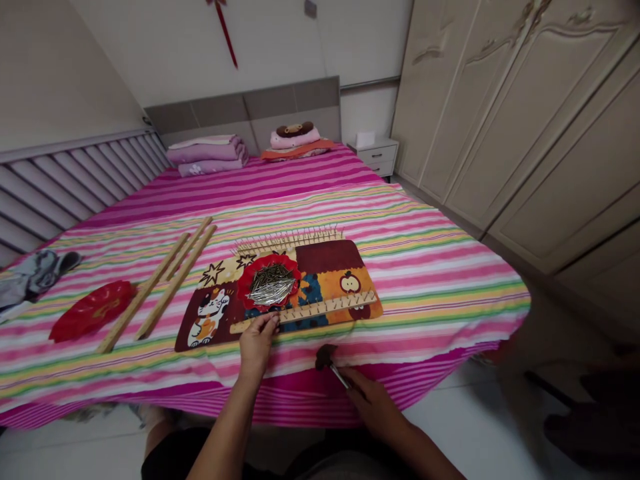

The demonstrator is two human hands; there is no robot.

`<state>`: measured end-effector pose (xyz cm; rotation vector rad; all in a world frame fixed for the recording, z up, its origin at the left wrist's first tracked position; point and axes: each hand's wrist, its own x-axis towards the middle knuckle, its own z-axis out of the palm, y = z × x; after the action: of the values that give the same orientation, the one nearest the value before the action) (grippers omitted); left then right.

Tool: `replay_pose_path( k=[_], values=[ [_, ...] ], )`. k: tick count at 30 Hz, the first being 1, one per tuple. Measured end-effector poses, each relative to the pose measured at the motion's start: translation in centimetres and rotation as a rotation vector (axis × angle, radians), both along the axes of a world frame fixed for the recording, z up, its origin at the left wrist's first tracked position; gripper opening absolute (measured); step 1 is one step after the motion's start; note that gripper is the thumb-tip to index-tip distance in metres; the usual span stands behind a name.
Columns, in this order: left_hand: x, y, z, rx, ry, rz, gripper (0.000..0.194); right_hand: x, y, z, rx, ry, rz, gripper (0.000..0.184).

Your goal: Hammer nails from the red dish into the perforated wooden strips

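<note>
My left hand is closed in a pinch at the front edge of a wooden strip, near its left end; anything between the fingertips is too small to make out. Nails stand in a row along that strip, to the right of the hand. My right hand is wrapped round the handle of a hammer, whose dark head is over the bed's front edge, below the strip. Just behind my left hand, a red scalloped dish holds a heap of nails. Everything here lies on a patterned mat.
Behind the dish lies another strip full of upright nails. Several bare wooden strips and a red plate are on the left. Folded bedding is at the bed's far end; wardrobes stand on the right.
</note>
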<state>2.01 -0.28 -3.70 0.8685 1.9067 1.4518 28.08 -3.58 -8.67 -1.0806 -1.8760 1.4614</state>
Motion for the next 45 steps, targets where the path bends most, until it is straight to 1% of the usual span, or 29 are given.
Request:
replay_pose_path(
  k=[2,5,9,11,14,18,22,24,26,29,31,32,34,37,39,41,43,45],
  values=[
    [0.1,-0.1,0.0,-0.028,0.150,-0.023,0.030,-0.2,0.0,1.1,0.012,-0.003,-0.012,0.045],
    [0.2,-0.1,0.1,-0.017,0.342,-0.046,0.025,-0.9,0.4,3.6,0.053,-0.009,-0.044,0.043],
    [0.2,-0.2,0.1,0.003,0.429,-0.056,0.022,-2.6,1.9,7.0,0.156,0.016,-0.029,0.042],
    [0.1,-0.3,-0.1,0.010,0.449,-0.059,0.023,-3.7,2.7,8.1,0.233,0.037,-0.013,0.043],
    [0.0,-0.4,-0.3,0.029,0.467,-0.063,0.023,-5.3,3.5,9.4,0.333,0.079,0.028,0.046],
    [-0.1,-0.5,-0.6,0.055,0.503,-0.070,0.022,-7.1,4.2,10.3,0.438,0.115,0.074,0.048],
    [-0.1,-0.4,-0.8,0.032,0.552,-0.074,0.020,-8.0,4.6,10.0,0.432,-0.039,0.139,0.053],
    [-0.1,-0.3,-0.7,0.024,0.560,-0.078,0.019,-7.6,4.4,9.9,0.426,-0.048,0.145,0.052],
    [0.0,-0.3,-0.7,0.028,0.545,-0.082,0.019,-6.7,3.7,10.1,0.418,0.018,0.118,0.050],
    [0.0,-0.2,-0.7,0.037,0.508,-0.089,0.020,-4.7,2.3,10.4,0.341,0.086,0.101,0.046],
    [0.1,-0.2,-0.7,0.039,0.487,-0.090,0.022,-3.3,1.4,9.9,0.255,0.064,0.118,0.045],
    [0.1,-0.2,-0.8,0.039,0.480,-0.090,0.023,-2.8,1.0,9.3,0.210,0.042,0.129,0.045],
    [0.0,-0.3,-0.9,0.038,0.474,-0.088,0.023,-1.9,0.4,7.4,0.130,-0.002,0.144,0.045],
    [-0.4,-0.9,-0.5,0.029,0.479,-0.092,0.024,-0.9,0.0,3.8,0.053,-0.065,0.135,0.047],
    [-1.1,-1.3,0.2,0.020,0.512,-0.073,0.026,-0.4,-0.1,1.7,0.036,-0.091,0.113,0.047],
    [-2.2,-1.3,1.4,0.010,0.586,-0.029,0.028,-0.1,0.0,0.4,0.027,-0.098,0.093,0.045],
    [-3.4,-0.5,2.8,-0.023,0.694,-0.002,0.028,0.1,0.2,-0.2,0.013,-0.095,0.077,0.044],
    [-4.3,1.2,4.2,-0.115,0.818,-0.049,0.024,0.2,0.5,-0.4,-0.008,-0.087,0.060,0.045]
  ],
)
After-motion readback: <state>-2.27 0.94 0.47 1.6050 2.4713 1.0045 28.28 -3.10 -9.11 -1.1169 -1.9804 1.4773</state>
